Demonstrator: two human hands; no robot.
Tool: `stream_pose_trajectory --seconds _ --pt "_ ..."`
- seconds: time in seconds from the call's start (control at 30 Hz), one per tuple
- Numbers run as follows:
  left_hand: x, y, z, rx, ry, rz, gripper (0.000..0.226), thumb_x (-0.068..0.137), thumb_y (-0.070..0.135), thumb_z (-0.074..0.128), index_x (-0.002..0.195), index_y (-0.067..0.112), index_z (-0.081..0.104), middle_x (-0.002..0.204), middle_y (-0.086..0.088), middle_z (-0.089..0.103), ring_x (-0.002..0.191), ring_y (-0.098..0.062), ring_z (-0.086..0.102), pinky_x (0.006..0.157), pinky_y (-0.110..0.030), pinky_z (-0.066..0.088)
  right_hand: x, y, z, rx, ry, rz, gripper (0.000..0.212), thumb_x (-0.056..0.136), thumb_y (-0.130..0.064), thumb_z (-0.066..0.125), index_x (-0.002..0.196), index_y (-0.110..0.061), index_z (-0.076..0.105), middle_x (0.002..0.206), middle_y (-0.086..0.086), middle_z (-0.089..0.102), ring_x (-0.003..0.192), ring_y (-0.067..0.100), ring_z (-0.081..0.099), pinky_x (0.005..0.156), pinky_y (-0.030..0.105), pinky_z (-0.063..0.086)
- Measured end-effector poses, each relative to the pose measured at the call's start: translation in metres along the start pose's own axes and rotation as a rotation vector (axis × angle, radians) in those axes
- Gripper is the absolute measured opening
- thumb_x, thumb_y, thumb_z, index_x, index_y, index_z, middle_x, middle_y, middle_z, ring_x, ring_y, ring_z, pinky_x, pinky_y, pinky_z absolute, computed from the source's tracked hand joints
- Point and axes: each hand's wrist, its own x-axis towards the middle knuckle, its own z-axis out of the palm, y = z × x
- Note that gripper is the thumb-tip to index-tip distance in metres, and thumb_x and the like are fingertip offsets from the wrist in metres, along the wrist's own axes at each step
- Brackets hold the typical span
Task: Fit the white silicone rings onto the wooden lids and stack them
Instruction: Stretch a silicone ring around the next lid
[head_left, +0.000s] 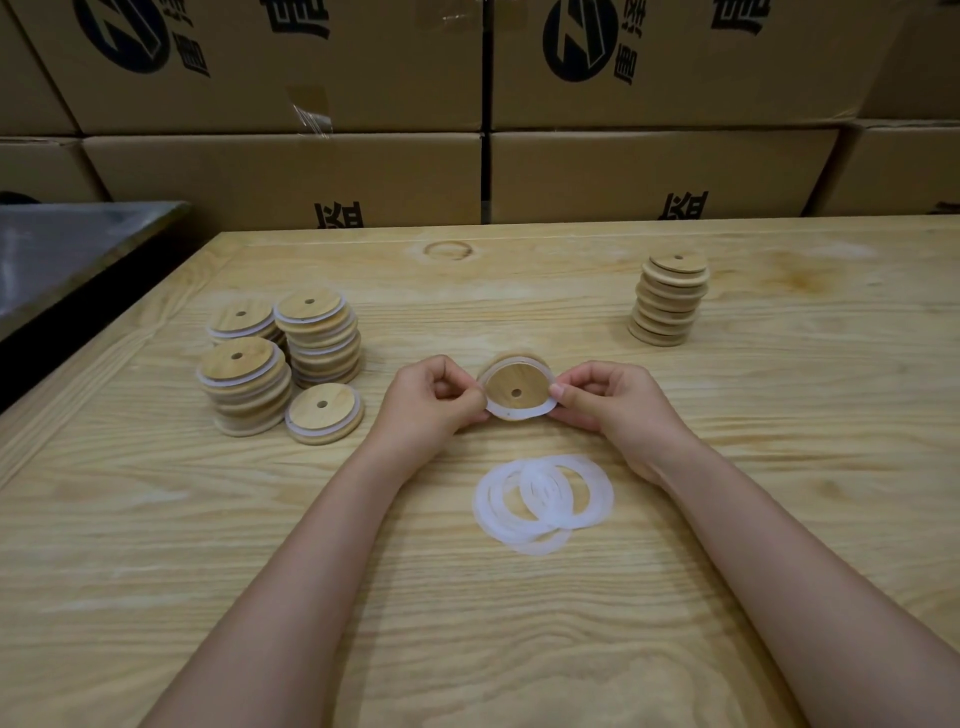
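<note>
Now, reading across from the left, I see the finished lids (280, 358) grouped on the wooden surface (156, 519): three stacks with white edges showing between the discs, and one single ringed lid (323, 413) lying just beside them at the near side. I judge these to be done pieces.

In the middle, my left hand (431, 400) is pinched shut on the left edge of a white silicone ring (511, 414), and my right hand (605, 400) is closed on its right edge. Between them is the wooden lid (516, 387), tilted toward me with its underside and centre hole showing. The ring hangs loose below the lid's lower edge, so I'd call the step in hand the stretching of the ring over the lid, only partly seated. Next I would need to work the slack round the rim until it sits snug all the way, then set the lid with the left group.

Nearer to me, a small heap of loose rings (543, 501) lies overlapping on the surface: thin, translucent, floppy-looking.

Far right, well apart, stands a stack of bare lids (669, 301) with no white showing, presumably waiting.
</note>
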Motion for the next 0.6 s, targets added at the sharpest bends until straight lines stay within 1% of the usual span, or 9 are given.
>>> stream_pose_trajectory --seconds 0.03,0.1,0.2,0.3,0.37,0.43,0.47,0.57,0.6 --pt "0.0 0.0 0.0 -0.002 -0.001 0.005 0.018 0.081 -0.001 0.063 0.07 0.013 0.058 0.062 -0.003 0.068 0.075 -0.022 0.07 0.084 -0.041 0.056 0.0 0.0 0.0 -0.001 0.004 0.001 0.008 0.084 0.0 0.067 0.077 -0.005 0.066 0.07 0.005 0.072 0.075 0.015 0.072 0.072 0.02 0.057" --pt "0.0 0.0 0.002 -0.029 0.003 0.011 0.017 0.082 -0.002 0.062 0.074 0.011 0.057 0.064 -0.003 0.066 0.076 -0.023 0.07 0.08 -0.035 0.058 0.0 0.001 0.001 -0.019 0.018 -0.013 0.009 0.085 0.0 0.066 0.077 -0.005 0.065 0.069 0.004 0.072 0.073 0.015 0.071 0.072 0.02 0.057" --pt "-0.002 0.003 0.003 -0.088 -0.028 0.015 0.019 0.084 -0.003 0.057 0.09 0.015 0.053 0.073 -0.009 0.067 0.077 -0.024 0.07 0.072 -0.028 0.059 -0.001 0.003 0.003 -0.109 0.029 -0.094 0.009 0.085 -0.002 0.066 0.078 -0.007 0.065 0.069 0.001 0.071 0.071 0.012 0.07 0.069 0.019 0.055" --pt "-0.006 0.005 0.004 -0.073 -0.094 0.076 0.032 0.084 -0.004 0.054 0.103 0.022 0.053 0.079 -0.015 0.07 0.08 -0.024 0.07 0.07 -0.029 0.058 -0.003 0.005 0.007 -0.217 0.036 -0.196 0.01 0.085 -0.005 0.068 0.078 -0.011 0.065 0.075 0.001 0.072 0.073 0.012 0.069 0.071 0.021 0.055" --pt "-0.007 0.006 0.005 -0.059 -0.114 0.126 0.031 0.086 0.003 0.061 0.108 0.024 0.055 0.086 -0.017 0.071 0.083 -0.022 0.069 0.07 -0.03 0.058 -0.004 0.006 0.01 -0.246 0.043 -0.246 0.012 0.085 -0.005 0.068 0.077 -0.014 0.066 0.075 -0.002 0.072 0.074 0.01 0.069 0.07 0.019 0.054" --pt "-0.006 0.006 0.008 -0.04 -0.108 0.167 0.024 0.087 0.013 0.065 0.108 0.023 0.058 0.09 -0.017 0.07 0.083 -0.02 0.069 0.067 -0.031 0.059 -0.004 0.008 0.013 -0.279 0.059 -0.292 0.015 0.084 -0.007 0.069 0.076 -0.019 0.066 0.076 -0.006 0.072 0.076 0.008 0.068 0.069 0.017 0.052" --pt "-0.006 0.006 0.009 -0.03 -0.098 0.182 0.02 0.088 0.015 0.064 0.106 0.022 0.06 0.092 -0.015 0.07 0.083 -0.019 0.068 0.065 -0.031 0.058 -0.005 0.009 0.014 -0.296 0.067 -0.314 0.016 0.084 -0.009 0.069 0.076 -0.022 0.066 0.077 -0.007 0.072 0.077 0.008 0.068 0.07 0.018 0.053" --pt "-0.004 0.005 0.008 -0.029 -0.068 0.194 0.014 0.089 0.012 0.061 0.097 0.023 0.063 0.094 -0.01 0.07 0.084 -0.015 0.068 0.06 -0.028 0.056 -0.006 0.011 0.017 -0.304 0.066 -0.332 0.016 0.083 -0.011 0.07 0.076 -0.025 0.066 0.081 -0.009 0.072 0.08 0.007 0.068 0.073 0.018 0.053" --pt "-0.004 0.005 0.007 -0.047 -0.06 0.183 0.014 0.089 0.011 0.061 0.096 0.023 0.063 0.094 -0.01 0.07 0.085 -0.017 0.068 0.061 -0.03 0.057 -0.006 0.011 0.017 -0.289 0.061 -0.315 0.015 0.083 -0.011 0.07 0.077 -0.025 0.067 0.081 -0.008 0.072 0.08 0.007 0.068 0.073 0.018 0.053"
